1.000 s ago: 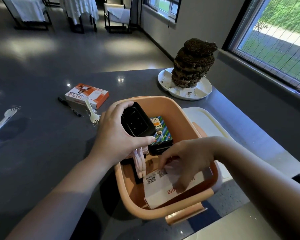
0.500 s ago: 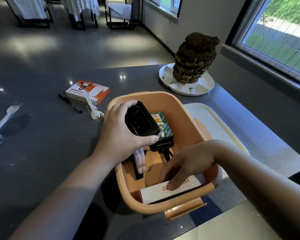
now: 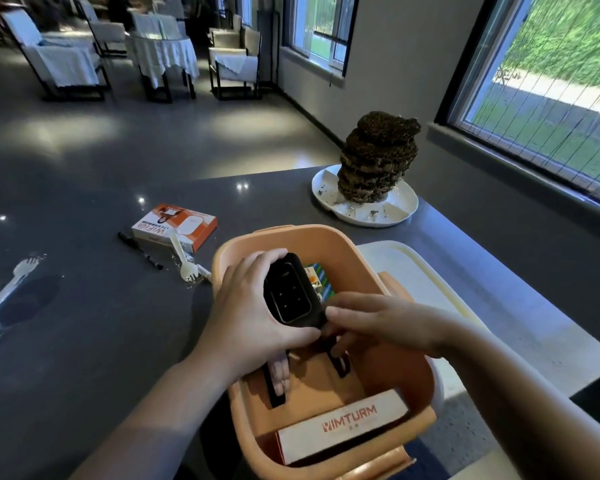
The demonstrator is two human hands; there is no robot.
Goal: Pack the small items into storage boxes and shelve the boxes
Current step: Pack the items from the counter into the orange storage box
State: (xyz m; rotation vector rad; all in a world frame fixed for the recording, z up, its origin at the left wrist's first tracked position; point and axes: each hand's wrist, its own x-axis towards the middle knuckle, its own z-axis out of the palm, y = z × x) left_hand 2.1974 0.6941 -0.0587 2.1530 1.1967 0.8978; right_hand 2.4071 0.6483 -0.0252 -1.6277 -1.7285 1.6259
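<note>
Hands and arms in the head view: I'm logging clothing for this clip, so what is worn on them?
Nothing shows: the left hand and right hand wear no gloves, rings or watches, and both forearms are bare, no sleeves within the frame.

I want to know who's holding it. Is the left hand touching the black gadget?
Touching. The head view shows the left hand wrapped around the black gadget.

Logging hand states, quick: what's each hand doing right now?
Left hand: grips the black device over the orange box.
Right hand: fingers curled at the device's lower end; grasp cannot be told.
</note>
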